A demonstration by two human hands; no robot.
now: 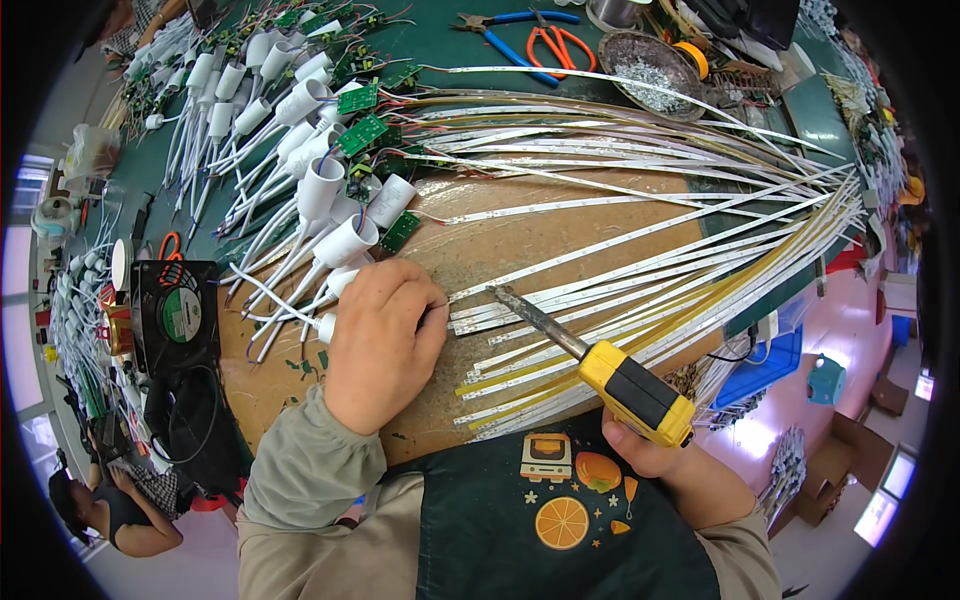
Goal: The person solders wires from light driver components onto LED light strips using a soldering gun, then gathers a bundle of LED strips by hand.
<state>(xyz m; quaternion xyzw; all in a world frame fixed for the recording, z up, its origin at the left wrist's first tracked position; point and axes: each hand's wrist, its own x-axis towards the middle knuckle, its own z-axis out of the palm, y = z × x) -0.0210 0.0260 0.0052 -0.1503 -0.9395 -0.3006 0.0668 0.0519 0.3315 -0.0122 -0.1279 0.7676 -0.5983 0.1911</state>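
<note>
My left hand is closed, its fingers curled beside the left ends of the white LED strips. What it pinches is hidden under the fingers. A white cylindrical housing with a white cable lies just beyond it, and a small green circuit board is close by. My right hand wraps the handle of a yellow and black soldering gun. The dark metal tip points left, at the end of an upper strip. Several more strips fan out below it, some of them yellow.
More white housings with green boards are heaped at the far left. Blue-handled cutters, orange-handled scissors and a bowl of metal bits lie at the back. At left stands a black fan; another person sits beyond.
</note>
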